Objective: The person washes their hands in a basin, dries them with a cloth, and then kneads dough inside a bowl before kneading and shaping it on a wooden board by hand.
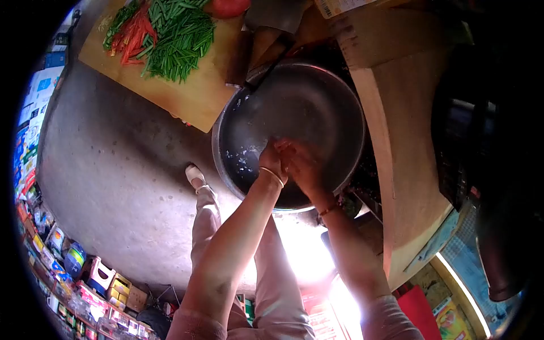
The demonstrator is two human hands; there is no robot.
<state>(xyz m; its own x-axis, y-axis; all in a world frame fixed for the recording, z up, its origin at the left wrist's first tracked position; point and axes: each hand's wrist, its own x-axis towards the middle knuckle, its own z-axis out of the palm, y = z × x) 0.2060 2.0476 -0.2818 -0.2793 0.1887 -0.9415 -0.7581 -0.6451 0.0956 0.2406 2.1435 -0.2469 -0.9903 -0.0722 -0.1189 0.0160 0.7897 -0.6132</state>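
Note:
A large round dark metal basin point(340, 90) stands in front of me, with white specks like foam or droplets on the left of its inside. My left hand point(273, 160) and my right hand point(303, 167) meet over the lower middle of it. Their fingers are closed against each other, and a reddish patch shows where they touch. Whether that is fingertips or something held, I cannot make out. Leaning over the upper-left rim is a black handle point(271, 68); what it belongs to is unclear.
A wooden cutting board point(192, 105) at upper left carries cut green vegetable pieces point(181, 39), red strips point(131, 39) and a round red vegetable point(229, 7). Beside it is a broad metal blade point(276, 14). A cardboard box point(391, 85) stands right. Packaged goods point(119, 292) line the lower left.

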